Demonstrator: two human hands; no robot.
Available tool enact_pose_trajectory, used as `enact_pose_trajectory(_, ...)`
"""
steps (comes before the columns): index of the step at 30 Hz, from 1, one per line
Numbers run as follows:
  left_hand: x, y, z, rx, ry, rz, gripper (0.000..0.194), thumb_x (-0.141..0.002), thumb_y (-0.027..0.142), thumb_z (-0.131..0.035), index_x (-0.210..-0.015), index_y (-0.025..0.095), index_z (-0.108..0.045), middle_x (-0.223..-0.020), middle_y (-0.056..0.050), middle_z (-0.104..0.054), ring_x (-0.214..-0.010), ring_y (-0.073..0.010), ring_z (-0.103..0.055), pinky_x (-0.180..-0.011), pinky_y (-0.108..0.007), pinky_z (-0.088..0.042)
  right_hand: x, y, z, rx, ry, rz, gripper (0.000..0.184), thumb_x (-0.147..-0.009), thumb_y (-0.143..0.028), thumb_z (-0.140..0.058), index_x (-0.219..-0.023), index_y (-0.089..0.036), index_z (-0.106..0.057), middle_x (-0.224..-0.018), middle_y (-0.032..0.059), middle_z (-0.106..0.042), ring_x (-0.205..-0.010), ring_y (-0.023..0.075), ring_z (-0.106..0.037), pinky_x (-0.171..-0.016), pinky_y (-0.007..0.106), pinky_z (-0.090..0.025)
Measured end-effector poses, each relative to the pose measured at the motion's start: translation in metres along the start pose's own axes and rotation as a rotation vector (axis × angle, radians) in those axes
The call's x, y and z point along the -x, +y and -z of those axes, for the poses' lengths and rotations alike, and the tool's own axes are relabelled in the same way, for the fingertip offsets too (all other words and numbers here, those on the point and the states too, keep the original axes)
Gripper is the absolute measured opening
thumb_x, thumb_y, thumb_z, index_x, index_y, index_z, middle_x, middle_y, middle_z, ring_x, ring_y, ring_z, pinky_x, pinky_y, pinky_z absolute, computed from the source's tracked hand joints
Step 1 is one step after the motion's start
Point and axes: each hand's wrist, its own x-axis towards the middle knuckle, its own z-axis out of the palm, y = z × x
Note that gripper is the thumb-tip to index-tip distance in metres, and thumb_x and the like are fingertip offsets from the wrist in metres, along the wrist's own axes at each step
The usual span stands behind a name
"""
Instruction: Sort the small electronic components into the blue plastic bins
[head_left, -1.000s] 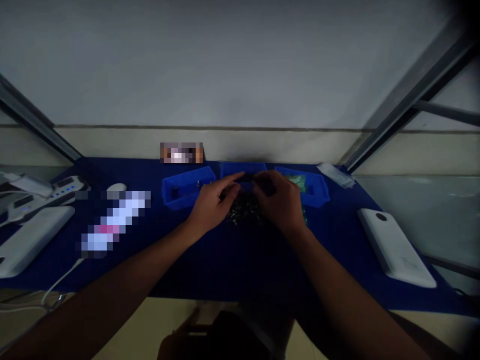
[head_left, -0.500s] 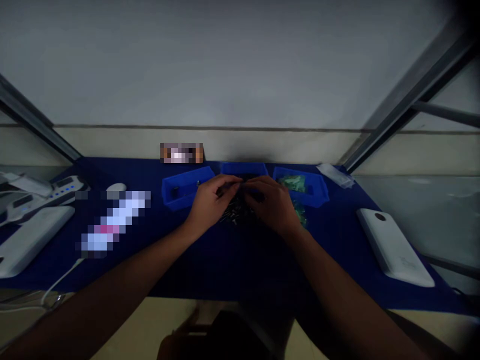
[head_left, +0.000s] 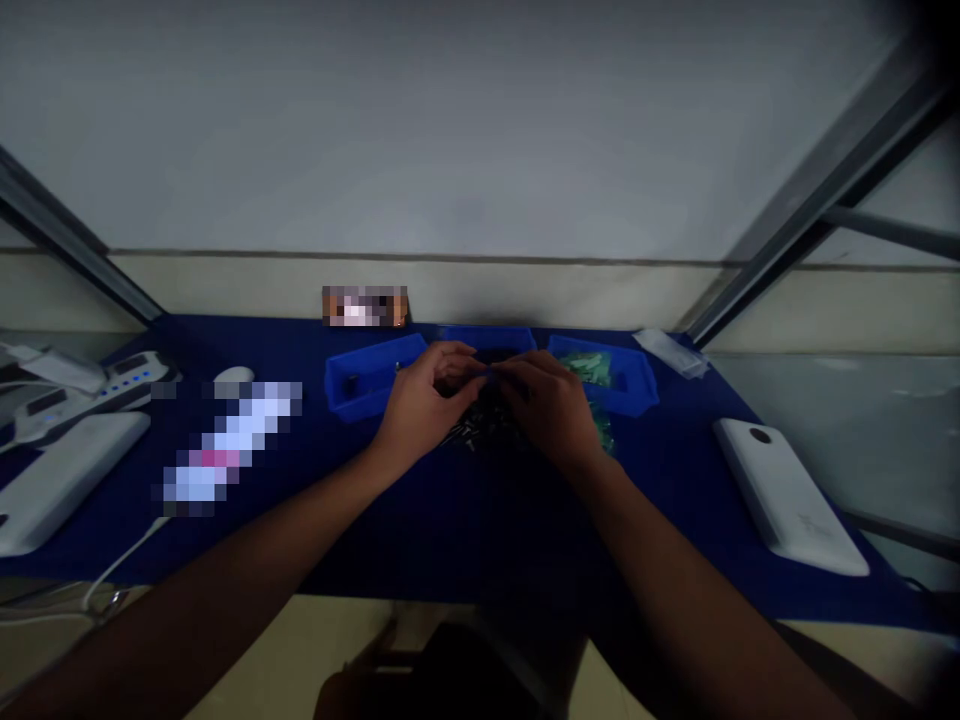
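Note:
My left hand (head_left: 427, 392) and my right hand (head_left: 546, 402) meet fingertip to fingertip over the middle of the table. Both are closed in a pinch. Whatever lies between the fingertips is too small and dark to make out. Beneath them is a pile of small metal pieces that look like screws (head_left: 469, 432), partly covered by my hands. Behind my hands stands a blue bin (head_left: 487, 338), its inside dark. Another blue bin (head_left: 352, 395) is left of my left hand, with a few small parts in it. On the right, a third blue bin (head_left: 634, 392) holds green packets (head_left: 595, 367).
More green material (head_left: 602, 428) lies by my right wrist. White power banks sit at the right (head_left: 787, 495) and left (head_left: 71, 480). A power strip (head_left: 112, 382), a white mouse-like object (head_left: 234, 377) and a clear plastic bag (head_left: 671, 352) lie on the blue tabletop (head_left: 420, 540).
The fingers of my left hand have lifted and spread a little above its thumb, while the fingertips of both hands stay together. The bins and other objects have not moved.

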Motion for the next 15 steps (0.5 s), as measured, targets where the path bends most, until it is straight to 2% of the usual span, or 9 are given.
enact_pose_trajectory(3,-0.0005,0.0021,-0.0002,0.054,0.012,-0.014,0.047,-0.088,0.027,-0.082,-0.128,0.023,-0.059,-0.115,-0.008,-0.076,-0.099,-0.0198,-0.077,-0.092,-0.036,-0.061,-0.0011,-0.0024,0.0006,-0.012,0.003,-0.040,0.020,-0.100,-0.018,-0.064,-0.112,-0.021,-0.080,-0.104,0.0072,-0.077,-0.100,0.0227,-0.072,-0.092,0.035,-0.056)
enact_pose_trajectory(7,0.0006,0.0077,-0.0012,0.128,-0.018,-0.026,0.069,-0.085,0.030,-0.086,-0.142,0.028,-0.049,-0.135,-0.011,-0.067,-0.101,-0.0191,-0.075,-0.088,-0.033,-0.062,-0.0042,-0.0058,0.0023,-0.107,0.042,-0.205,0.017,-0.098,-0.022,-0.068,-0.107,-0.023,-0.082,-0.103,0.0043,-0.080,-0.090,0.0196,-0.075,-0.088,0.032,-0.057)
enact_pose_trajectory(11,0.0031,0.0094,-0.0018,0.053,-0.025,-0.043,0.062,-0.091,0.032,-0.081,-0.144,0.027,-0.048,-0.129,-0.009,-0.067,-0.098,-0.0171,-0.073,-0.084,-0.031,-0.060,-0.0064,-0.0056,0.0043,-0.199,0.085,-0.382,0.018,-0.096,-0.033,-0.070,-0.104,-0.024,-0.084,-0.101,0.0036,-0.083,-0.091,0.0224,-0.077,-0.085,0.033,-0.057)
enact_pose_trajectory(15,0.0046,0.0093,-0.0010,-0.011,-0.019,-0.052,0.054,-0.097,0.034,-0.073,-0.144,0.026,-0.050,-0.123,-0.009,-0.069,-0.098,-0.0173,-0.071,-0.083,-0.031,-0.059,-0.0077,-0.0061,0.0076,-0.197,0.072,-0.525,0.026,-0.094,-0.044,-0.070,-0.099,-0.023,-0.085,-0.087,0.0041,-0.083,-0.077,0.0235,-0.076,-0.070,0.032,-0.054)
